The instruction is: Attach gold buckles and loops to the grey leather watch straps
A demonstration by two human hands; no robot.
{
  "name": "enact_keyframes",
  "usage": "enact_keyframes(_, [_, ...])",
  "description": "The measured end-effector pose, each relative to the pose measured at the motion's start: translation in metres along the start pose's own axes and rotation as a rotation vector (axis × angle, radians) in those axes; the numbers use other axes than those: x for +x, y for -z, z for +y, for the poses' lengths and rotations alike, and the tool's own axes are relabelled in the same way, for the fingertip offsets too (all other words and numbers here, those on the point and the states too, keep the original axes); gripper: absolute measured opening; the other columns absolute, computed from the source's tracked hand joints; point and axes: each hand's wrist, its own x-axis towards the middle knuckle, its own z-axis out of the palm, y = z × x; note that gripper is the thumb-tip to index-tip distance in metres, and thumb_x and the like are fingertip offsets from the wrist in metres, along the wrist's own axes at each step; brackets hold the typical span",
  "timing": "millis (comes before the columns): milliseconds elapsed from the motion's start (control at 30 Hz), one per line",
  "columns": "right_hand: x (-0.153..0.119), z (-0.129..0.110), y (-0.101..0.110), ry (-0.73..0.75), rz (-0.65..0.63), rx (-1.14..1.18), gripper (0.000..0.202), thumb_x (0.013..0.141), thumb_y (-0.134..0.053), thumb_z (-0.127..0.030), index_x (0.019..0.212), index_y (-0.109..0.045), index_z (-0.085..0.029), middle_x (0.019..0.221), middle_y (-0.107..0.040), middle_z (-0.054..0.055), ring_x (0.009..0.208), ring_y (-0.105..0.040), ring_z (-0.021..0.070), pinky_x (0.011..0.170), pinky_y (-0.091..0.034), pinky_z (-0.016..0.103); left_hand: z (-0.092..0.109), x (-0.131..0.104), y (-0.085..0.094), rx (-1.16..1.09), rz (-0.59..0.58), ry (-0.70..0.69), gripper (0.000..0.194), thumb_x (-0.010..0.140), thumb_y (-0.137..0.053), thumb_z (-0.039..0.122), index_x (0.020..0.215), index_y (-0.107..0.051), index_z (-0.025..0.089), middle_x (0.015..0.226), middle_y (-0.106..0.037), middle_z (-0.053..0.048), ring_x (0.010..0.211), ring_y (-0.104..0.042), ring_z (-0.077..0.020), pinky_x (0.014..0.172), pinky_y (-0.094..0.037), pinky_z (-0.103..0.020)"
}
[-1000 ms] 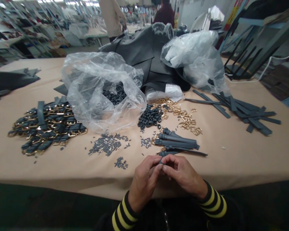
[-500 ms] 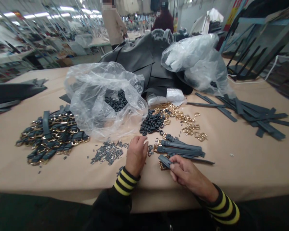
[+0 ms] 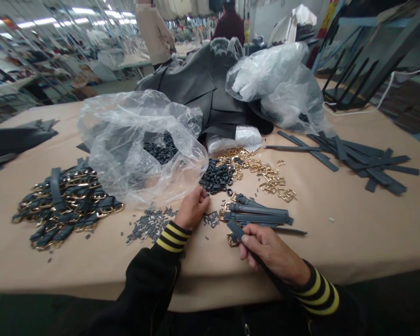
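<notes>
Black router (image 3: 340,99), white cable (image 3: 388,93), person in beige (image 3: 153,33), person in maroon (image 3: 228,27), ceiling lights (image 3: 45,22)

No text, label, brand, number or sign can be read.

black sleeves (image 3: 143,280), yellow-striped cuffs (image 3: 174,237), silvery zip (image 3: 247,328)

Beyond the far edge of my counter (image 3: 364,224) I see a deep workroom (image 3: 101,60) lit by rows of bright ceiling lights (image 3: 83,10). A pale wall (image 3: 264,16) rises behind; a blue-edged shelf (image 3: 374,22) stands by the far right corner. Dark green floor (image 3: 7,315) shows below the near left.
</notes>
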Motion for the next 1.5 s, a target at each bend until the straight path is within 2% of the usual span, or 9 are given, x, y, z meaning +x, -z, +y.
enact_keyframes(200, [-0.003,-0.01,-0.005,-0.002,0.015,0.099,0.021,0.085,-0.044,-0.037,0.083,-0.044,-0.017,0.055,-0.048,-0.007,0.033,-0.027,0.0021,0.032,-0.021,0.015,0.022,-0.061,-0.01,-0.918,-0.233,0.036,0.015,0.078,-0.054,0.029,0.08,-0.044,0.018,0.057,-0.055,0.004,0.047,-0.051,-0.0083,0.046,-0.042,-0.02])
enact_keyframes(367, [-0.006,-0.013,-0.008,0.107,0.03,-0.135,0.021,0.086,-0.042,-0.033,0.08,-0.051,-0.015,0.05,-0.044,-0.007,0.04,-0.033,0.0045,0.041,-0.027,0.017,0.033,-0.088,-0.024,-1.196,-0.199,0.08,0.016,0.076,-0.06,0.028,0.082,-0.05,0.017,0.068,-0.06,0.0,0.059,-0.058,-0.0113,0.051,-0.049,-0.023])
enact_keyframes(500, [-0.015,-0.014,-0.008,0.107,0.049,-0.338,0.02,0.085,-0.042,-0.028,0.071,-0.05,-0.015,0.05,-0.046,-0.005,0.046,-0.039,0.0074,0.047,-0.031,0.019,0.035,-0.094,-0.029,-1.194,-0.135,0.153,0.015,0.076,-0.06,0.03,0.077,-0.055,0.016,0.063,-0.059,0.002,0.056,-0.057,-0.0095,0.054,-0.05,-0.022])
enact_keyframes(667, [-0.021,-0.011,-0.008,0.056,0.076,-0.337,0.024,0.086,-0.041,-0.028,0.065,-0.045,-0.017,0.048,-0.045,-0.005,0.044,-0.038,0.0076,0.047,-0.029,0.02,0.043,-0.102,-0.033,-1.035,0.006,0.151,0.012,0.074,-0.062,0.025,0.08,-0.06,0.015,0.082,-0.066,-0.003,0.072,-0.061,-0.0137,0.07,-0.051,-0.026])
enact_keyframes(900, [-0.024,-0.007,-0.011,0.122,0.109,-0.328,0.024,0.087,-0.039,-0.027,0.067,-0.044,-0.018,0.05,-0.044,-0.005,0.046,-0.039,0.0083,0.05,-0.032,0.021,0.054,-0.115,-0.043,-0.584,0.205,-0.079,0.018,0.079,-0.053,0.018,0.095,-0.061,0.022,0.089,-0.067,-0.003,0.08,-0.063,-0.0159,0.076,-0.049,-0.027])
enact_keyframes(1067, [-0.024,-0.007,-0.01,0.163,0.143,-0.495,0.023,0.087,-0.04,-0.022,0.065,-0.044,-0.018,0.053,-0.046,-0.004,0.05,-0.043,0.0096,0.053,-0.033,0.022,0.051,-0.125,-0.054,-0.5,0.243,-0.166,0.025,0.079,-0.051,0.015,0.101,-0.061,0.021,0.108,-0.064,-0.007,0.096,-0.061,-0.0198,0.088,-0.046,-0.032])
enact_keyframes(1233, [-0.025,-0.004,-0.015,0.189,0.204,-0.536,0.02,0.087,-0.039,-0.021,0.069,-0.047,-0.018,0.056,-0.047,-0.003,0.053,-0.046,0.0104,0.054,-0.034,0.022,0.058,-0.124,-0.053,-0.65,0.236,-0.06,0.016,0.08,-0.052,0.02,0.093,-0.061,0.02,0.096,-0.068,-0.006,0.09,-0.063,-0.0186,0.084,-0.047,-0.032])
enact_keyframes(1433, [-0.021,0.005,-0.023,0.225,0.25,-0.491,0.021,0.09,-0.034,-0.025,0.077,-0.048,-0.017,0.055,-0.047,-0.003,0.051,-0.046,0.0112,0.053,-0.036,0.023,0.07,-0.113,-0.058,-1.315,0.077,0.267,0.014,0.078,-0.057,0.027,0.085,-0.05,0.018,0.09,-0.068,-0.005,0.08,-0.064,-0.0158,0.076,-0.049,-0.03])
enact_keyframes(1500, [-0.021,0.008,-0.022,0.239,0.259,-0.48,0.018,0.09,-0.035,-0.026,0.086,-0.049,-0.016,0.062,-0.053,-0.001,0.057,-0.051,0.0127,0.057,-0.038,0.024,0.072,-0.114,-0.06,-1.39,0.052,0.319,0.014,0.078,-0.057,0.028,0.083,-0.048,0.018,0.091,-0.067,-0.005,0.076,-0.064,-0.0153,0.071,-0.05,-0.03])
